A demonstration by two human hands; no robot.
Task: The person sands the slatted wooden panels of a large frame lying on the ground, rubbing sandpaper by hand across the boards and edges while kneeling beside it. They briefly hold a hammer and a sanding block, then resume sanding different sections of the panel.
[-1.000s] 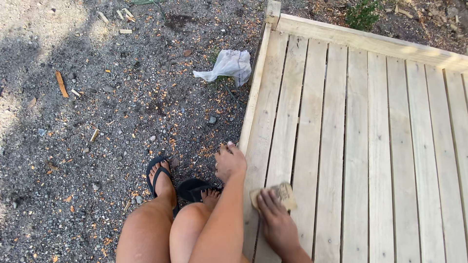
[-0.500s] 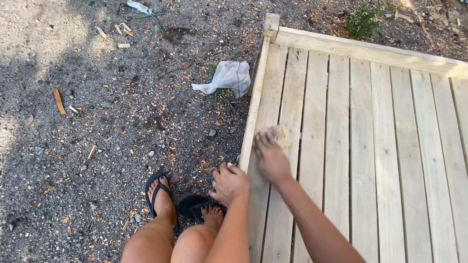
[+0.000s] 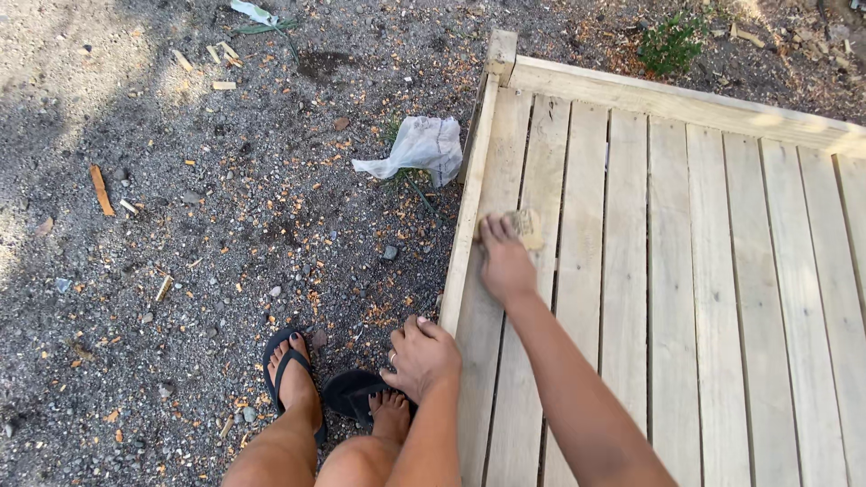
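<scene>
On the pale plank deck (image 3: 686, 271) over gravel (image 3: 180, 252), the right hand (image 3: 503, 263) presses a sanding block (image 3: 526, 227) under closed fingers, while the left hand (image 3: 422, 356) grips the deck's edge

**Gravel yard beside a pale plank deck**

Outdoors, in daylight. Dark gravel ground (image 3: 180, 271) over the left half, littered with wood chips and sawdust, dappled with bright sun at the upper left and shade elsewhere. Pale wooden deck (image 3: 722, 271) on the right, made of long parallel planks with narrow gaps, edged by a raised rail and a corner post (image 3: 502, 50). Crumpled white plastic bag (image 3: 417, 149) against the deck's edge. Small green plant (image 3: 669, 45) beyond the rail.
</scene>
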